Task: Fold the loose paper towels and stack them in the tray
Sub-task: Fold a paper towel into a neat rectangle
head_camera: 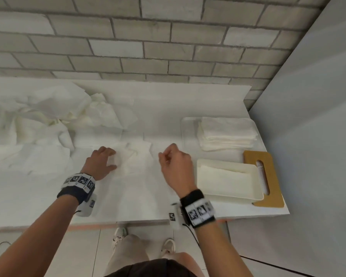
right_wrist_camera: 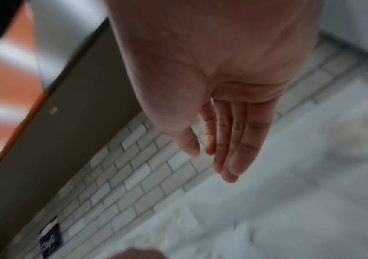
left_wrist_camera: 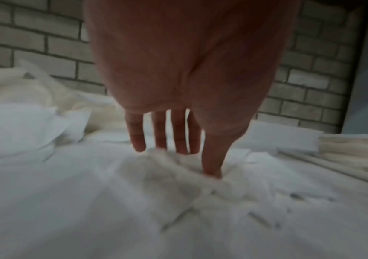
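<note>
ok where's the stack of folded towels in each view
head: stack of folded towels right of centre, in the clear tray behind the cream tray.
left wrist: blurred pile at the right edge.
right wrist: too blurred to pick out.
shared landmark: the brick wall.

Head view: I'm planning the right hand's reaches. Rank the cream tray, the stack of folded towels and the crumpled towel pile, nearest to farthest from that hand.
From the right hand:
1. Cream tray, just to its right.
2. Stack of folded towels, behind the tray, toward the wall.
3. Crumpled towel pile, far left, beyond the left hand.
</note>
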The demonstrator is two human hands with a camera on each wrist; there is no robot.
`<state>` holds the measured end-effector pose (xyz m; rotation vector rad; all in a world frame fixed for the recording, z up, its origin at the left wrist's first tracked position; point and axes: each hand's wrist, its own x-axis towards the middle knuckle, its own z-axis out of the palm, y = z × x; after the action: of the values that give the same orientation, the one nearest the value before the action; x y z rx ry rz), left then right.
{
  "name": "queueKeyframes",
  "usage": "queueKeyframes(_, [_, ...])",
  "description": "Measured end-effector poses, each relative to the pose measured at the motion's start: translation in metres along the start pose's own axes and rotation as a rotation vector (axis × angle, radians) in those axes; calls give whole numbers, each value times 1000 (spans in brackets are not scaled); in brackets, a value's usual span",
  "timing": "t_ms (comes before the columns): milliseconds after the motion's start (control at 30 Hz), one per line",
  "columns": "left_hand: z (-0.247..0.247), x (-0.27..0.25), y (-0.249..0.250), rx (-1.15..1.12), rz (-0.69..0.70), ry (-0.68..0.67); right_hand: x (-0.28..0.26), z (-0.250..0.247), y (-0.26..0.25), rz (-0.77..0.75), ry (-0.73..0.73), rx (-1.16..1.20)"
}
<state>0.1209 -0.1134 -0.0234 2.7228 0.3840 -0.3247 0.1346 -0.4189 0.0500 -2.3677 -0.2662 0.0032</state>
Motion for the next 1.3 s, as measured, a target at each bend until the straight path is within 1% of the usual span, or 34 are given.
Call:
queueKeyframes(67, [6, -1, -12, -85, 33, 34, 19, 49, -9, 107, -165, -10])
queueKeyframes(133, [9, -1, -17, -124, 17, 56, 28, 90, -15, 191, -272, -66])
queueKeyframes(167, [10, 0, -20, -145, -10, 50, 31, 106, -17, 214, -290, -108])
queueKeyframes(233, [8, 2, -26, -180, -48, 20, 36, 131, -20, 244, -272, -190])
queueKeyframes(300, [0, 5, -31, -210, -36, -15, 44, 145, -21, 285, -266, -222])
queueKeyframes(367, [-12, 4, -35, -223, -5, -51, 50, 151, -20, 319, -298, -186])
queueKeyframes(433, [-24, 2, -39, -239, 20, -48, 54, 149, -18, 326, -339, -122])
queueKeyframes(500, [-37, -3, -38, -279, 52, 7, 54, 136, -19, 326, -311, -34])
queueKeyframes(567, [-50, -9, -32, -363, 99, 85, 54, 113, -22, 288, -216, 88])
queueKeyframes(633, [-61, -15, -21, -447, 157, 169, 53, 78, -25, 202, -105, 187])
queueKeyframes(733, [-74, -22, 6, -490, 177, 298, 49, 13, -24, 105, 13, 317])
queueKeyframes(833, [-77, -27, 44, -576, 195, 378, 38, -47, -14, 85, 12, 582])
queueKeyframes(900, [-72, -32, 72, -633, 202, 376, 25, -84, -3, 101, -20, 722])
queueKeyframes(1033, [-55, -44, 117, -698, 281, 310, -13, -147, 41, 111, -91, 634])
queueKeyframes(1100, [-47, -49, 138, -719, 336, 291, -26, -163, 79, 185, -47, 503])
queueKeyframes(1167, [-40, -52, 156, -711, 387, 281, -33, -165, 117, 271, 38, 338])
queueKeyframes(1200, [-37, -53, 166, -689, 414, 274, -36, -164, 135, 291, 62, 275])
queueKeyframes(1300, [-28, -57, 193, -650, 518, 256, -47, -154, 172, 267, 81, 54])
